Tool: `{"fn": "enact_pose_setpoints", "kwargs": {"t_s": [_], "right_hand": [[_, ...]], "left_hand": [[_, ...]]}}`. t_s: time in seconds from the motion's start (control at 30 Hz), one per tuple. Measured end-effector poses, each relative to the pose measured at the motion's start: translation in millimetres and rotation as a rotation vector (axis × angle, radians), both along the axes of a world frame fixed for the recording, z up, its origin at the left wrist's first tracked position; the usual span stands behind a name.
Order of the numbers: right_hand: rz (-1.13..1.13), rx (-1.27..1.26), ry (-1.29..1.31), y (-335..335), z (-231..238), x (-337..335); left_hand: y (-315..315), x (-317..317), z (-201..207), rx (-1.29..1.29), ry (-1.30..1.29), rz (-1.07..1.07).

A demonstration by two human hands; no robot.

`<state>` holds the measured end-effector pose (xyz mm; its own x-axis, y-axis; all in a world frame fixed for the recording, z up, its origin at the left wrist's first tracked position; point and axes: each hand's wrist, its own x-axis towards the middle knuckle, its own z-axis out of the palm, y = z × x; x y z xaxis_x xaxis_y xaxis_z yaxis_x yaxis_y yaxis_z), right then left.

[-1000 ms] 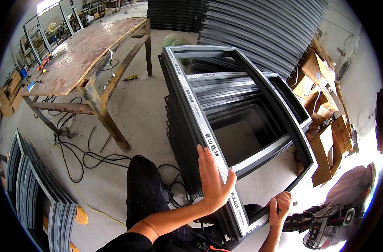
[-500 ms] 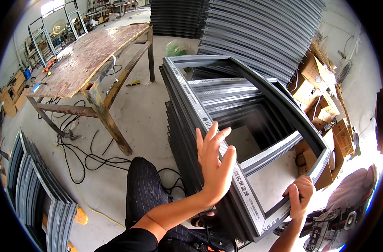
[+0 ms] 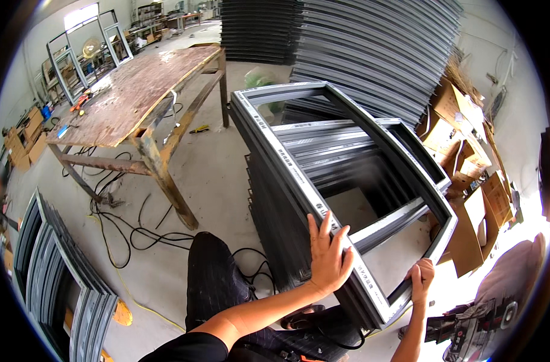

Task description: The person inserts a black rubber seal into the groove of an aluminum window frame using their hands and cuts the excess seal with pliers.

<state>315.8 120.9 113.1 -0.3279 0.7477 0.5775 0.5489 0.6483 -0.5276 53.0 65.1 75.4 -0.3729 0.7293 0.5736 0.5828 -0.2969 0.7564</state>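
A grey metal window frame point(image 3: 289, 161) with printed film on its rails lies on top of a tall stack of similar dark frames point(image 3: 281, 235). It sits askew over the stack, its right side drawn in from the frame point(image 3: 439, 170) beneath. My left hand point(image 3: 331, 258) rests open on the long near-left rail, fingers spread. At the short end closest to the right, my right hand point(image 3: 420, 279) is closed around the rail, with its fingertips partly hidden. Through the opening, the crossbars of lower frames show.
A worn wooden workbench point(image 3: 148, 81) on rusty legs stands at the left, cables point(image 3: 127, 226) below it. More frames point(image 3: 58, 265) stand at lower left. Tall piles of dark profiles point(image 3: 371, 54) rise behind. Cardboard boxes point(image 3: 474, 223) lie at the right, near a covered vehicle point(image 3: 498, 295).
The top frame has slid left and toward me across the stack, baring more of the frame beneath at right. My left hand has come down flat onto the rail; my right keeps its grip.
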Motion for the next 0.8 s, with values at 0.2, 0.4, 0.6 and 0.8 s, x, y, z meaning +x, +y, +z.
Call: {"fn": "enact_pose_setpoints", "kwargs": {"t_s": [0.2,0.4,0.6,0.8], "right_hand": [[-0.042,0.036,-0.022,-39,1,-4],[-0.271,0.037,-0.101,-85,3,-22],[-0.445,0.107,-0.15,-81,3,-116],[-0.488,0.168,-0.212,-59,0,-176]], "left_hand": [[-3,-4,-1,0.067,0.005,-0.014],[4,-20,-2,0.097,0.026,-0.151],[48,-99,-14,0.069,0.05,-0.195],[6,-156,-56,0.0,-0.225,0.076]]}}
